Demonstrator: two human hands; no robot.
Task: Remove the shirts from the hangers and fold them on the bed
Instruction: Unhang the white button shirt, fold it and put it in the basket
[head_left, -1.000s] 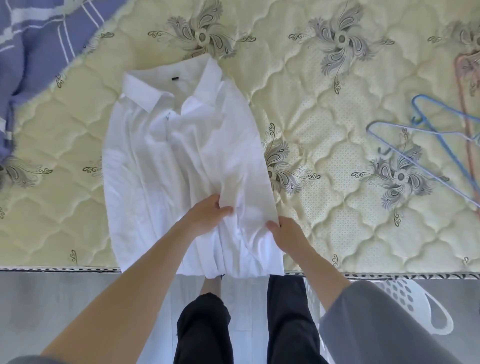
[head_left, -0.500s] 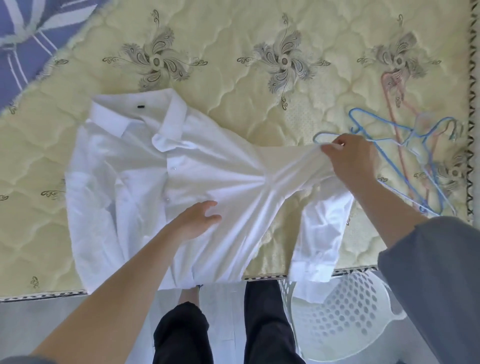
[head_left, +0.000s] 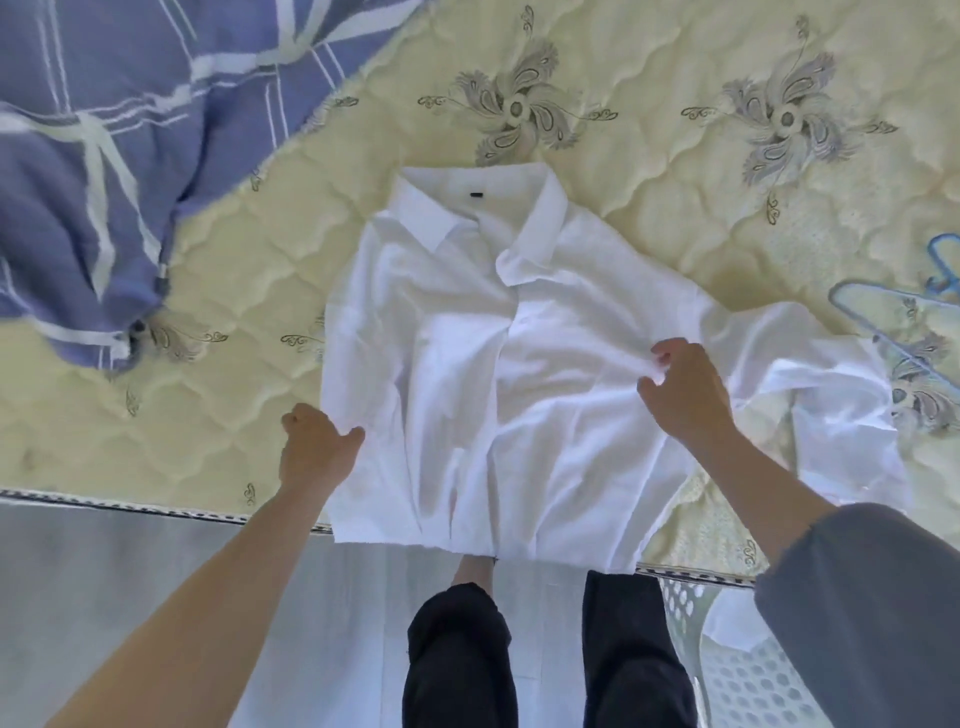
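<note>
The shirt (head_left: 519, 395) lay collar-away on the quilted bed (head_left: 675, 171), hem over its near edge above the grey floor (head_left: 130, 597), the left grip (head_left: 317, 447) pinching its left side, the right grip (head_left: 685, 389) pinching cloth near the spread sleeve, with a blanket (head_left: 104, 156) far-left, a hanger (head_left: 878, 332) right and a basket (head_left: 753, 680) below.

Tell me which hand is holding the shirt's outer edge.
The left hand, gripping the white shirt at its side edge; the right hand pinches fabric further in, on the front.

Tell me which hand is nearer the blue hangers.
Right. The right hand grips the white shirt left of the blue hangers; the left hand holds the shirt's opposite edge.
</note>
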